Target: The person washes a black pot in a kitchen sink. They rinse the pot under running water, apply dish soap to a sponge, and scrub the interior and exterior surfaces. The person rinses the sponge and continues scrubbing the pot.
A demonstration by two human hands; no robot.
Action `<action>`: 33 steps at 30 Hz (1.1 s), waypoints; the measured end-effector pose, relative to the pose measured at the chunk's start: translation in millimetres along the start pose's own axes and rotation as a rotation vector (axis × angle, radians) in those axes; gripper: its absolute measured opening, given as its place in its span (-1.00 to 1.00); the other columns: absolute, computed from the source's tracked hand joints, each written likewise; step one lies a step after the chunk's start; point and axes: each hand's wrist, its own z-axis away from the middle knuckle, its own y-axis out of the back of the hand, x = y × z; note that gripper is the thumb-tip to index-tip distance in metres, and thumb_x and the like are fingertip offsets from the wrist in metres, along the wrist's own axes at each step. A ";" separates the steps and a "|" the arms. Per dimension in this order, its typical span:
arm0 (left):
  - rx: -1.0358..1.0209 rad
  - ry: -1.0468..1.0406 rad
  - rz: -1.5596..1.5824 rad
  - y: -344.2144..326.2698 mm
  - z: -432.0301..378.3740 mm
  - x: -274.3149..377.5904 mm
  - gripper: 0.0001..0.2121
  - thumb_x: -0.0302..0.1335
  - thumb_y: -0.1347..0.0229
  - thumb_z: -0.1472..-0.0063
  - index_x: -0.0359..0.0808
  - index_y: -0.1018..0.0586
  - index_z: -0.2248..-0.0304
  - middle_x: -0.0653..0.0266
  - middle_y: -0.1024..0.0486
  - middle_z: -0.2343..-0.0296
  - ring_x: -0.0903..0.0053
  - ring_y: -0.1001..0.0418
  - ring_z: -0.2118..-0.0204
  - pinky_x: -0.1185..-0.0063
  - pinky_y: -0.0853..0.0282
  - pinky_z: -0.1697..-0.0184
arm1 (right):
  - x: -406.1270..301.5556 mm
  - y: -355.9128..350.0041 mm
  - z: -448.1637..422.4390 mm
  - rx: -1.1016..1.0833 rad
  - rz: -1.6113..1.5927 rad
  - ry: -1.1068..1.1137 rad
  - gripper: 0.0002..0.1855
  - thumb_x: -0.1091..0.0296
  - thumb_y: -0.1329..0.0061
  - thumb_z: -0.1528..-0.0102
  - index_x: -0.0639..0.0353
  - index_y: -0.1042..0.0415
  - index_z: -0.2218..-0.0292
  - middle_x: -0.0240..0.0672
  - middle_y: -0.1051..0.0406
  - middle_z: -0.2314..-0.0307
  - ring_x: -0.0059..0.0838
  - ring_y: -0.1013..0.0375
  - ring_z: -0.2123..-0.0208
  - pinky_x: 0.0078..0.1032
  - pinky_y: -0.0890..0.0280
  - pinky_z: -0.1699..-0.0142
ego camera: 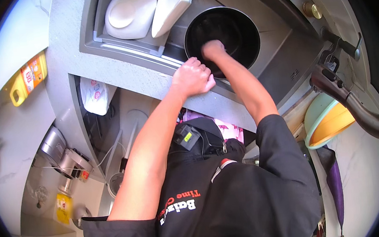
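Observation:
A deep black pot (236,31) with a thin pale rim sits in the dark sink (277,41). My left hand (193,76) is closed at the pot's near left edge, over the counter's front ledge. Its fingers curl around the pot's edge or handle, and the gripped part is hidden beneath them. Down inside the pot is my right hand (214,50), slightly blurred, with its fingers curled near the left inner wall. Whatever it may hold is hidden from this angle.
White dishes (131,14) and a tilted white plate (172,9) stand in a rack left of the pot. At right are a faucet (344,46), a dark shower-like handle (337,83) and hanging basins (326,117). A yellow bottle (32,77) lies far left.

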 end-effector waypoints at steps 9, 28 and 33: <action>-0.025 0.005 -0.050 4.2 -6.6 0.6 -0.74 -0.26 -0.11 -0.07 -0.24 -0.61 0.63 0.21 -0.58 0.58 0.36 -0.58 0.41 0.41 -0.43 -0.06 | 52.7 46.5 -48.3 0.455 -1.510 -0.024 -0.56 0.25 0.35 -0.32 0.22 -0.61 0.19 -0.21 -0.66 0.35 -0.36 -0.67 0.36 -0.41 -0.47 0.30; 0.032 -0.038 -0.017 -0.9 -4.5 -1.9 -0.78 -0.31 -0.13 -0.05 -0.25 -0.59 0.64 0.25 -0.56 0.61 0.37 -0.54 0.44 0.45 -0.44 0.09 | 28.7 -42.6 -18.3 0.601 -3.286 -1.059 -0.68 0.35 0.38 -0.18 0.16 -0.34 0.54 -0.33 -0.36 0.68 -0.41 -0.27 0.71 -0.50 -0.12 0.59; -0.002 -0.042 -0.018 2.8 -4.5 0.1 -0.79 -0.32 -0.13 -0.06 -0.23 -0.60 0.62 0.25 -0.56 0.60 0.39 -0.56 0.43 0.49 -0.47 0.16 | 53.4 -27.8 -27.8 0.747 -3.272 -1.131 -0.68 0.35 0.35 -0.20 0.20 -0.37 0.51 -0.30 -0.35 0.67 -0.40 -0.29 0.70 -0.52 -0.15 0.60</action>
